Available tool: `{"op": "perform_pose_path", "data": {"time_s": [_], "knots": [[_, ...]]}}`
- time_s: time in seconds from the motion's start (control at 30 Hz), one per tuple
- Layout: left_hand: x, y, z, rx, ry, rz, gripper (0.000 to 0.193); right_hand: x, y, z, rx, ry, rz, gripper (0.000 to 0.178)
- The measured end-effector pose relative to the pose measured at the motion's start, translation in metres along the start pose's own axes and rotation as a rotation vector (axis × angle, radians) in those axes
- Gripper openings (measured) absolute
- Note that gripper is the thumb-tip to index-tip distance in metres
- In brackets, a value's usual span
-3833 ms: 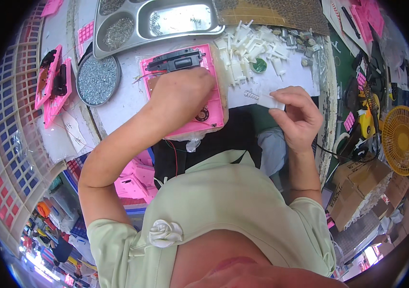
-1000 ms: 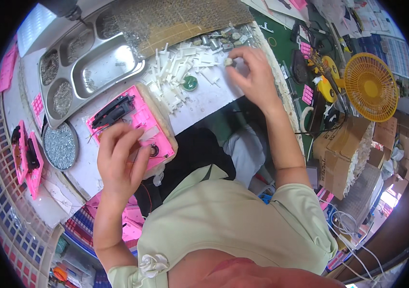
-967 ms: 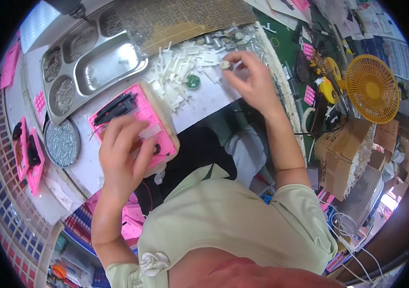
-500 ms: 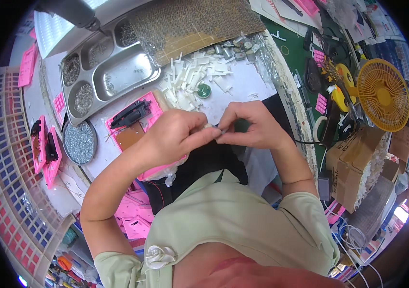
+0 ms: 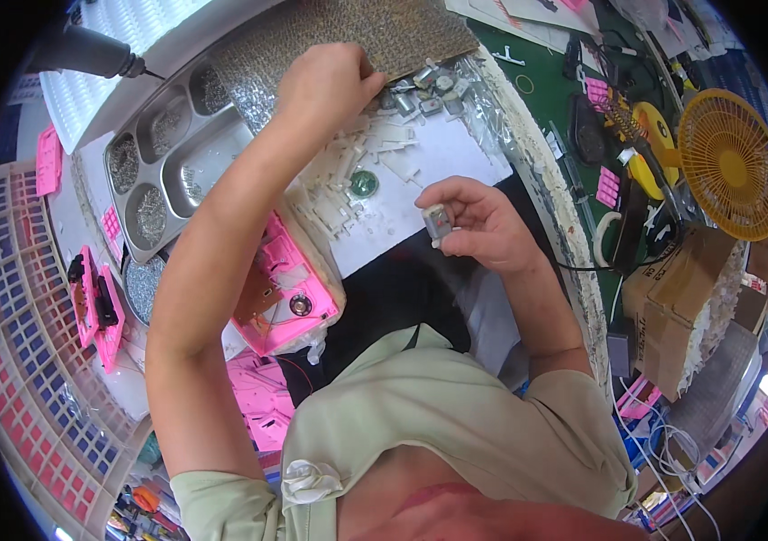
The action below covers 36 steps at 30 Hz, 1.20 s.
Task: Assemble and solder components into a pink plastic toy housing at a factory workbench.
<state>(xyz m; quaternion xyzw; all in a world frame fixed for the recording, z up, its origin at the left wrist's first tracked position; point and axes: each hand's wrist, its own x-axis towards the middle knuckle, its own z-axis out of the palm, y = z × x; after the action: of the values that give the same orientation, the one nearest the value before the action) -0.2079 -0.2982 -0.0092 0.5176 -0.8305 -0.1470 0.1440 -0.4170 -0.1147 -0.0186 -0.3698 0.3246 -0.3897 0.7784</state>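
My right hand (image 5: 485, 229) is closed on a small silver motor (image 5: 438, 222), pinched between thumb and fingers above the front edge of the white sheet. My left hand (image 5: 330, 83) is stretched out to the far side, fingers curled, over the edge of a bubble-wrapped brown board (image 5: 275, 45). Whatever those fingers hold, if anything, is hidden. Just right of it lie several more small metal motors (image 5: 429, 101). Below my left wrist are white plastic pieces (image 5: 348, 167) in a loose heap, next to a round green item (image 5: 364, 184). A pink plastic housing (image 5: 316, 311) sits nearer me, under my left forearm.
At left a steel compartment tray (image 5: 167, 180) holds small screws; a round dish (image 5: 142, 288) of metal bits is partly behind my arm. An electric screwdriver (image 5: 100, 54) hangs above the tray. A yellow fan (image 5: 731, 162) and a cardboard box (image 5: 672, 307) stand at right.
My hands have parted. The left reached far forward, away from the right, which now shows the motor in its grip. The black part over the pink housing no longer shows.
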Motion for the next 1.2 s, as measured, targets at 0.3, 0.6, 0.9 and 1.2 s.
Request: {"op": "perform_pose_path", "data": {"time_s": [0.3, 0.6, 0.9, 1.2], "knots": [[0.012, 0.011, 0.01, 0.127, -0.014, -0.046, 0.028, -0.009, 0.004, -0.007, -0.033, -0.014, -0.06, 0.049], [0.015, 0.021, 0.013, 0.202, -0.053, 0.03, 0.023, -0.015, -0.001, -0.002, -0.099, 0.026, -0.076, 0.05], [0.011, 0.016, 0.026, 0.127, -0.02, -0.024, 0.02, 0.004, -0.004, 0.021, -0.324, 0.136, -0.097, 0.047], [-0.058, -0.004, -0.053, -0.637, 0.135, -0.162, 0.021, 0.064, 0.01, 0.018, -1.014, 0.205, -0.174, 0.04]]}}
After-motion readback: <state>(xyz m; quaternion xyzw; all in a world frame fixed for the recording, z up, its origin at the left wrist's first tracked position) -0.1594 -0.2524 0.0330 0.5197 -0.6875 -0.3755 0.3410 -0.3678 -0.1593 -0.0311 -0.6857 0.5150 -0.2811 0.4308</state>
